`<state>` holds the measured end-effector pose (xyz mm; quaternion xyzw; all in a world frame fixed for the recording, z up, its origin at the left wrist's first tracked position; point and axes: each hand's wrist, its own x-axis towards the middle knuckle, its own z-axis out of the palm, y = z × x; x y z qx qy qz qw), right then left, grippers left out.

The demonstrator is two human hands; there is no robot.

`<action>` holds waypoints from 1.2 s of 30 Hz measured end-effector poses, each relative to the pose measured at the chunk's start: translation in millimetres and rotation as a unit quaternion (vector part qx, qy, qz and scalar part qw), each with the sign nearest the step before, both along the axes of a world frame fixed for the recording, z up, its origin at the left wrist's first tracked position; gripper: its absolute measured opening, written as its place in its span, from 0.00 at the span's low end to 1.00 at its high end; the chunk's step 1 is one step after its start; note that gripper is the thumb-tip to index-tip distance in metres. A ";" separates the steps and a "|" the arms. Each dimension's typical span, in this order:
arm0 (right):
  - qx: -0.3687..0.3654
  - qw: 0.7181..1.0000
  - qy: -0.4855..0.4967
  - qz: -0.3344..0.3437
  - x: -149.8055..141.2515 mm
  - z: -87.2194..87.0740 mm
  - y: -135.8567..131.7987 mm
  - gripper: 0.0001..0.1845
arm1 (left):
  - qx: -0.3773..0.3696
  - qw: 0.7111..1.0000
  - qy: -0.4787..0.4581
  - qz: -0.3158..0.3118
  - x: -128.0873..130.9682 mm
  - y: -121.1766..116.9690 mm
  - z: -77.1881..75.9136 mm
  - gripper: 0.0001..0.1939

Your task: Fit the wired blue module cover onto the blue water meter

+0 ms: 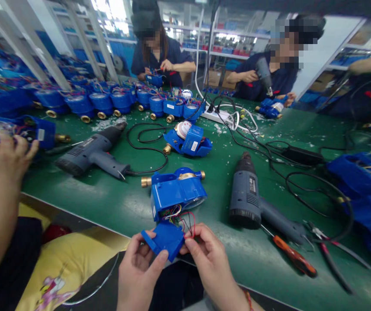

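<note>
My left hand (143,259) grips a blue plastic cover (167,239) at its left side, thumb on top. At the cover's right edge, my right hand (206,255) pinches thin red and black wires (190,220) with its fingertips. The wires run up into the open end of a blue water meter (179,190), which lies on its side just beyond the cover and has brass pipe ends. Whether my right fingers also bear on the cover is hidden.
Heat guns (91,149) (245,194) lie to both sides. At right are an orange screwdriver (294,255) and pliers (331,250). Another meter (188,138) sits behind, before a power strip (218,114) and cables. A co-worker's hand (4,160) is at left; two people work opposite.
</note>
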<state>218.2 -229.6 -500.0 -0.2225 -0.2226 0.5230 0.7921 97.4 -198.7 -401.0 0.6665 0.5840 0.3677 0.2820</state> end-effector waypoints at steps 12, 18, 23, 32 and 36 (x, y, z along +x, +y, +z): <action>0.060 0.963 0.192 0.179 6.9 5.1 8.1 0.25 | -0.059 0.993 -0.094 0.043 12.9 -2.0 4.8 0.30; 0.018 0.978 0.158 0.136 4.0 4.1 5.2 0.22 | -0.051 0.994 -0.089 0.047 14.0 -1.4 4.7 0.30; -0.045 0.999 0.026 0.010 -0.6 0.9 4.6 0.10 | -0.054 0.998 -0.035 -0.002 3.9 -1.8 2.1 0.28; 0.004 0.998 -0.052 -0.024 12.1 -5.6 4.1 0.06 | -0.013 0.999 -0.024 0.032 27.7 -19.6 1.7 0.25; 0.024 0.999 -0.042 -0.015 11.3 -9.4 6.7 0.06 | 0.034 0.999 -0.008 0.027 35.3 -25.8 -2.4 0.23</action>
